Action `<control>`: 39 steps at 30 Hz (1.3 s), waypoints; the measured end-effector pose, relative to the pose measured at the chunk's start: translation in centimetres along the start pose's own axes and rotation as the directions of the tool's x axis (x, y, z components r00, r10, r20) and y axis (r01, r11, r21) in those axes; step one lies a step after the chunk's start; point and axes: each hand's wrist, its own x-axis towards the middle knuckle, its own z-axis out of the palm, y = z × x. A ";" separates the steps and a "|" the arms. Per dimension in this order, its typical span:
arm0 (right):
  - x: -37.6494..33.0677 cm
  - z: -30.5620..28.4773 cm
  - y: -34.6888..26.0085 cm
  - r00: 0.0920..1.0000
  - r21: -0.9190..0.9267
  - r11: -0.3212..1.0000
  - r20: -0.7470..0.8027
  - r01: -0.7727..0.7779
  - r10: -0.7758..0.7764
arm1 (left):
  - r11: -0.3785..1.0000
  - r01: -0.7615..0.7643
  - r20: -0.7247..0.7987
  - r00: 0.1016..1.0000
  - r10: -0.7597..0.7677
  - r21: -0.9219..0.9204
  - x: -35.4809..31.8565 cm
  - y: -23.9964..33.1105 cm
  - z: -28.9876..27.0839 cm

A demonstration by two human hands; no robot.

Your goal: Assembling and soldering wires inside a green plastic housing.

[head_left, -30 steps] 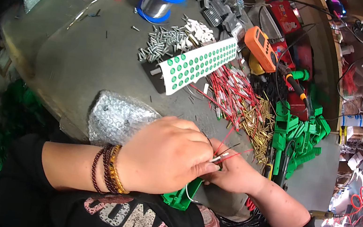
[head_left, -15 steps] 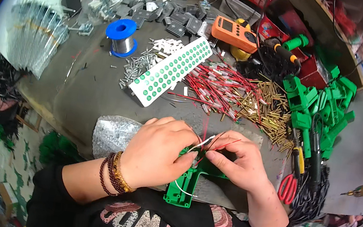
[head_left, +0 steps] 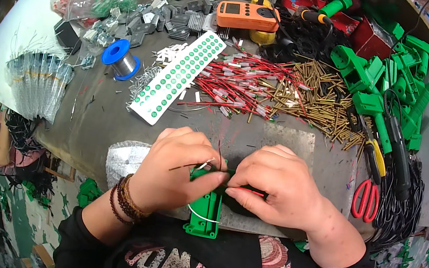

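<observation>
Worktop: a grey worktop is strewn with loose parts; the solder spool, sticker sheet and orange meter are seen beyond the hands.
Camera view: it has been shifted since half a second ago, so the spool and sheet are now seen farther left and higher; their arrangement is unchanged.
Wires: the white-tipped wire, earlier stretched between the hands, is now seen at the left fingers, beside a dark wire.
Left hand: the left hand is held palm down, fingers curled, the wires pinched near its thumb.
Right hand: the right hand is brought in from the right, its thumb and forefinger closed on a red wire; the two sets of fingertips are nearly met.
Green housing: the green housing is positioned below the left fingers, before the shirt, with a white lead curved across it.
</observation>
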 end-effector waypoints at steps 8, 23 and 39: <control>0.8 0.1 -2.3 0.931 -0.547 0.836 -0.321 -0.035 -0.171 | 0.580 0.331 0.005 0.871 -0.491 -0.744 -2.9 -0.2 -1.3; 2.2 4.5 -1.5 0.970 0.131 0.971 -0.117 -0.199 0.215 | 0.226 -0.172 -0.260 0.851 -0.456 -0.959 -5.8 -4.0 -2.7; 2.0 4.1 -1.2 0.970 0.235 0.951 -0.080 -0.204 0.228 | 0.998 0.036 -0.358 0.932 -0.052 -0.053 -2.0 -0.4 -1.9</control>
